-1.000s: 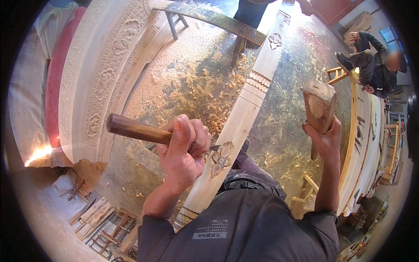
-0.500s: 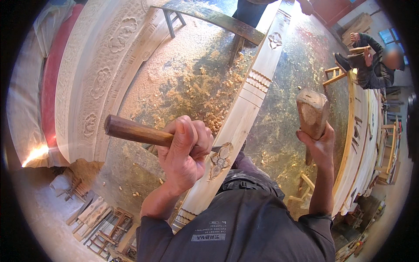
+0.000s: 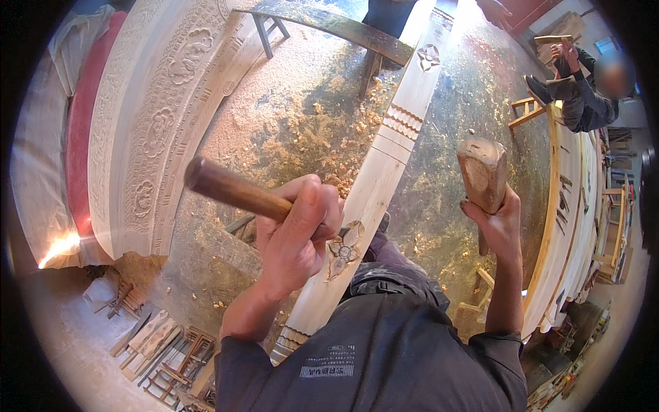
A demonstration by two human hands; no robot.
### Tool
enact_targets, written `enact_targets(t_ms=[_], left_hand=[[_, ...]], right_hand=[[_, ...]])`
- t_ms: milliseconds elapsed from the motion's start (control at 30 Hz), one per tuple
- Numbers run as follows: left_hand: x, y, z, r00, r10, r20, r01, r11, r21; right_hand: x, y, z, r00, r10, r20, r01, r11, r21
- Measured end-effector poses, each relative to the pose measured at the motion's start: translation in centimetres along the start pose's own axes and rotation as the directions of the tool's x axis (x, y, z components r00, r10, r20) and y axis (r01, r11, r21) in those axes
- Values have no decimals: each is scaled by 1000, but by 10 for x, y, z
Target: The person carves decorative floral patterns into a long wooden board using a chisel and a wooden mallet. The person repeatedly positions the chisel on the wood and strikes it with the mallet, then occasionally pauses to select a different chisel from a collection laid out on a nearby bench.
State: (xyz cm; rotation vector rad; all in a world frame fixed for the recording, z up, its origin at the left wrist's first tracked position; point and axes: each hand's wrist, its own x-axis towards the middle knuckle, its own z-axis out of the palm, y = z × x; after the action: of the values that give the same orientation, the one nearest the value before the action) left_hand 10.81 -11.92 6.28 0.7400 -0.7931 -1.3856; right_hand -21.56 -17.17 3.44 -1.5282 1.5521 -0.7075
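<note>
My left hand is closed around the round wooden handle of a chisel. Its handle sticks out to the left, while the blade is hidden by my fist. Beneath that fist runs a long pale wooden beam, with a carved flower just to the right of my wrist. Whether the chisel tip touches the carving cannot be made out. On the right, my right hand grips a wooden mallet, its blocky head raised and held apart from the chisel.
Wood shavings litter the floor. A large carved panel stands at left, and a low bench crosses the far side. At far right a person sits near stacked boards. Another person's hand is by the beam's far end.
The chisel handle has swung a little to the right and its end has tipped, slightly blurred. The mallet has shifted slightly left. The seated person's arms have moved.
</note>
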Motion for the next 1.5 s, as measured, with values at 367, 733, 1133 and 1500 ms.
enact_targets(t_ms=[367,733,1133,1500], left_hand=[[16,0,29,964,-239,-115,259,943,211],[23,-4,42,973,-226,-54,232,920,317],[24,-9,39,962,-272,-35,272,927,260],[22,-3,35,965,-257,-48,260,922,288]], right_hand=[[14,-61,-9,940,-340,-18,328,919,-221],[56,-172,-53,683,-620,-386,718,666,201],[63,-195,-26,506,-860,-62,689,446,-571],[51,-188,-4,633,-774,-8,625,517,-584]])
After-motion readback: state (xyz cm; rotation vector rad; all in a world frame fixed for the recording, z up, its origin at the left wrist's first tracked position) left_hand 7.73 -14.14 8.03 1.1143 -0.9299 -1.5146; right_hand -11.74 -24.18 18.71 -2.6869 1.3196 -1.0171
